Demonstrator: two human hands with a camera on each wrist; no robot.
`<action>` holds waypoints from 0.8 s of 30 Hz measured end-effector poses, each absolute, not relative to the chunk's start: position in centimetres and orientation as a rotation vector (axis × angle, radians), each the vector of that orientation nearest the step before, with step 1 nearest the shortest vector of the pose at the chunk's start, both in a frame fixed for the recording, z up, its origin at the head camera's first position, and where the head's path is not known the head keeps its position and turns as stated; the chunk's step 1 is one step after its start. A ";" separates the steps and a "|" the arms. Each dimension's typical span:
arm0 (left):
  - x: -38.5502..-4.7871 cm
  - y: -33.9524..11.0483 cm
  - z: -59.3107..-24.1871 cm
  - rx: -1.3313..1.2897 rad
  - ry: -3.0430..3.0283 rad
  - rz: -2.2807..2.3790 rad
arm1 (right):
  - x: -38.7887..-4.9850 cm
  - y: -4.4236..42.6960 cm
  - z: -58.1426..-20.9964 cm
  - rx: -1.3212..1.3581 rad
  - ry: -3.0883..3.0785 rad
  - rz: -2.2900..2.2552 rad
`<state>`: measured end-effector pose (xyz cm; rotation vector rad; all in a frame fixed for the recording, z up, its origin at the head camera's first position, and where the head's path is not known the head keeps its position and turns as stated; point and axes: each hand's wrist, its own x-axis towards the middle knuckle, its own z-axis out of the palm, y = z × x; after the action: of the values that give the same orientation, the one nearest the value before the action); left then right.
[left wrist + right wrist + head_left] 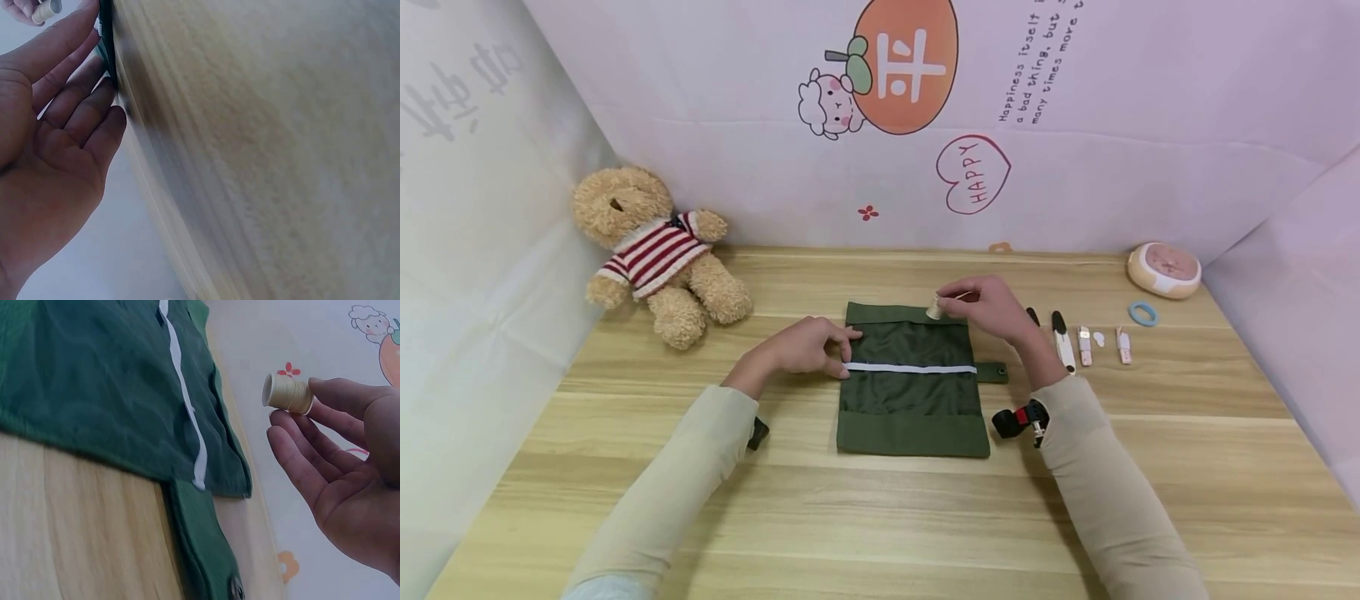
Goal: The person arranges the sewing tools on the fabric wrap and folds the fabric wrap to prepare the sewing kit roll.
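Observation:
A dark green fabric roll-up pouch [913, 392] lies unfolded, with a white elastic band [910, 368] across its middle and a snap tab [203, 540] on its right side. My left hand [801, 346] rests at the pouch's left edge, thumb by the end of the band and another finger on the cloth farther up. In the left wrist view these fingers meet the green edge, extended and slightly bent. Above the pouch's far edge, my right hand [988, 308] pinches a small spool of cream thread [290, 394] between thumb and fingers.
Right of the pouch lie white thread snips [1063, 343], two small pink-and-white items [1085, 346], a tiny white piece [1099, 339] and a blue ring [1143, 314]. A round beige case [1165, 270] stands at the back right. A teddy bear [658, 254] leans at the back left.

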<state>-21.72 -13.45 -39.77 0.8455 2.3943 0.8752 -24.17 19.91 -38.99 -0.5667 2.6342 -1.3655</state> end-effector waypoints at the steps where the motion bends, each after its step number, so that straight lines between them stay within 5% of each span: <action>1: -21.7 -13.5 -39.8 0.839 2.390 0.879 | -24.2 19.7 -39.0 -0.576 2.626 -1.366; 24: -21.9 -13.5 -39.9 0.855 2.383 0.871 | -24.7 14.8 -38.9 -0.699 2.463 -1.336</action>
<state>-21.91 -13.54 -39.86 0.8546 2.3829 0.8706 -24.67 14.76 -38.94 -0.6992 2.4626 -1.3361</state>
